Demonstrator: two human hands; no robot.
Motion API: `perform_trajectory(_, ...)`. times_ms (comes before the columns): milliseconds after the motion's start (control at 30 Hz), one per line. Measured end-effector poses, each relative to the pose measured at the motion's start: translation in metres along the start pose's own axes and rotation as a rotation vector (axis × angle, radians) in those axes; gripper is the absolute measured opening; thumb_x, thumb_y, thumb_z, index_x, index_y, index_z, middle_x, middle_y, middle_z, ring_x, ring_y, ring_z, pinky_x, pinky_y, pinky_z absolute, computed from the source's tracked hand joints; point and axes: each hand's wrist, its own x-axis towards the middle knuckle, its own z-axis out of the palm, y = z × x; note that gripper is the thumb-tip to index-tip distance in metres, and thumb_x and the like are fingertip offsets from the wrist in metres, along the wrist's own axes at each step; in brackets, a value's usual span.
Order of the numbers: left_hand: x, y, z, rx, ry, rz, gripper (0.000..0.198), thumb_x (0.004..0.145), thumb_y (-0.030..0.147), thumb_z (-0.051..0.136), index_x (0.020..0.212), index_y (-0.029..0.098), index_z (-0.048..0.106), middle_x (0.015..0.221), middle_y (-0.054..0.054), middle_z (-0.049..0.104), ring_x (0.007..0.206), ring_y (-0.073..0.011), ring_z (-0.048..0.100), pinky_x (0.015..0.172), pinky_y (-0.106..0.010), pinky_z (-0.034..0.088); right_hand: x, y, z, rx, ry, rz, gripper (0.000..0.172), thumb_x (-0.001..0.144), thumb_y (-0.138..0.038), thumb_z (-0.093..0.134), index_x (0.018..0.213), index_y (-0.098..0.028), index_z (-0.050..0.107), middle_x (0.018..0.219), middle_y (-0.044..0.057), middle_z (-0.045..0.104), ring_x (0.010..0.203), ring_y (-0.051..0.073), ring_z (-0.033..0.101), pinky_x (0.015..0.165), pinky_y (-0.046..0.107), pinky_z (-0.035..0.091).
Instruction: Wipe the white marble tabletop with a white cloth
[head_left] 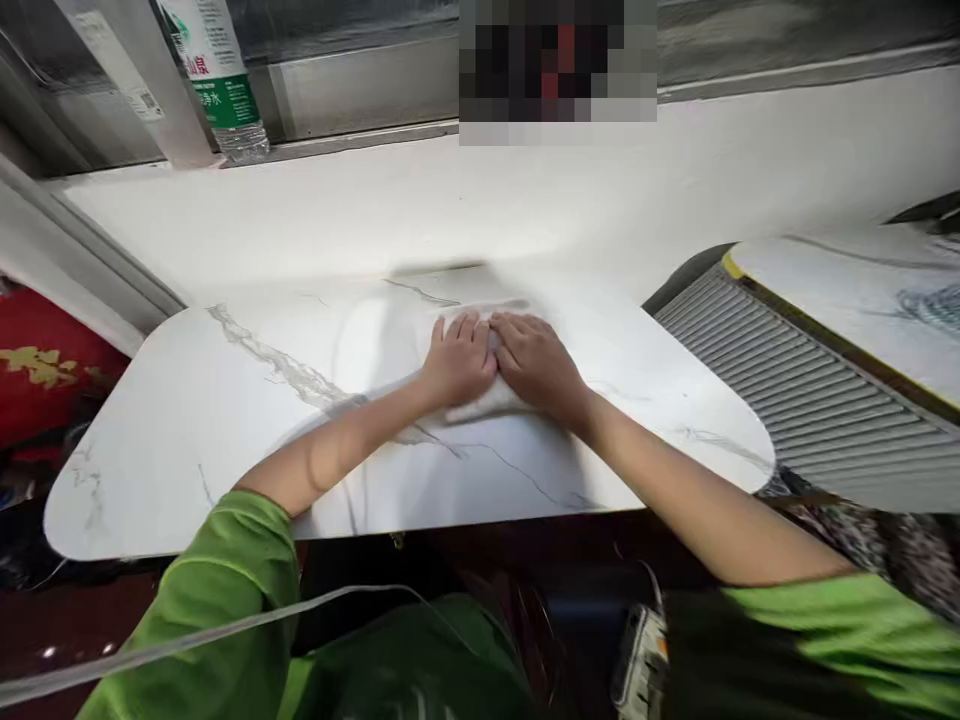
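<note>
A folded white cloth (487, 403) lies on the white marble-patterned table (225, 420), near the middle. My left hand (461, 360) rests on the cloth's left part, its fingers bent over it and pointing away from me. Right beside it, my right hand (536, 360) presses on the cloth's right part with its fingers close together. The thumbs of both hands almost meet. The hands cover much of the cloth, and its far edge shows just beyond the fingertips.
Behind the table is a white wall (337, 215) with a ledge carrying a green-labelled water bottle (232, 100). A ribbed grey panel (810, 390) stands at the right. A pale cable (300, 605) crosses before my body, and a power strip (641, 660) sits below the table edge.
</note>
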Motion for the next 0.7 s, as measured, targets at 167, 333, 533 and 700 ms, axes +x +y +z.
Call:
perform_trajectory(167, -0.086, 0.015, 0.002, -0.01, 0.031, 0.061, 0.059, 0.098, 0.026, 0.036, 0.15, -0.001, 0.038, 0.16, -0.022, 0.034, 0.151, -0.0315, 0.029, 0.124, -0.056, 0.017, -0.08, -0.045, -0.008, 0.006, 0.118, -0.096, 0.05, 0.088, -0.014, 0.034, 0.126, -0.002, 0.063, 0.133, 0.019, 0.065, 0.129, 0.029, 0.057, 0.114, 0.046, 0.04)
perform_trajectory(333, -0.112, 0.02, 0.002, -0.042, -0.005, 0.105, 0.061, 0.097, 0.027, 0.036, 0.15, -0.002, 0.036, 0.161, -0.022, 0.032, 0.151, -0.031, 0.027, 0.125, -0.055, 0.015, -0.101, -0.059, -0.013, 0.029, 0.134, -0.111, 0.048, 0.086, -0.012, 0.037, 0.126, -0.004, 0.063, 0.131, 0.019, 0.066, 0.127, 0.028, 0.057, 0.112, 0.046, 0.04)
perform_trajectory(533, -0.07, -0.004, 0.005, -0.055, 0.053, 0.05, 0.057, 0.097, 0.023, 0.032, 0.148, -0.001, 0.039, 0.158, -0.022, 0.038, 0.149, -0.0305, 0.031, 0.124, -0.056, 0.017, -0.05, -0.043, 0.002, 0.091, 0.092, -0.085, 0.045, 0.086, -0.014, 0.037, 0.123, -0.006, 0.063, 0.129, 0.018, 0.067, 0.124, 0.029, 0.058, 0.11, 0.044, 0.041)
perform_trajectory(700, 0.001, -0.054, 0.0, -0.053, 0.037, -0.011, 0.054, 0.099, 0.022, 0.03, 0.149, 0.004, 0.038, 0.159, -0.019, 0.038, 0.149, -0.0271, 0.032, 0.125, -0.051, 0.016, 0.036, -0.025, 0.028, 0.116, 0.044, -0.01, 0.039, 0.086, -0.015, 0.036, 0.111, -0.01, 0.066, 0.118, 0.019, 0.07, 0.114, 0.031, 0.061, 0.103, 0.044, 0.043)
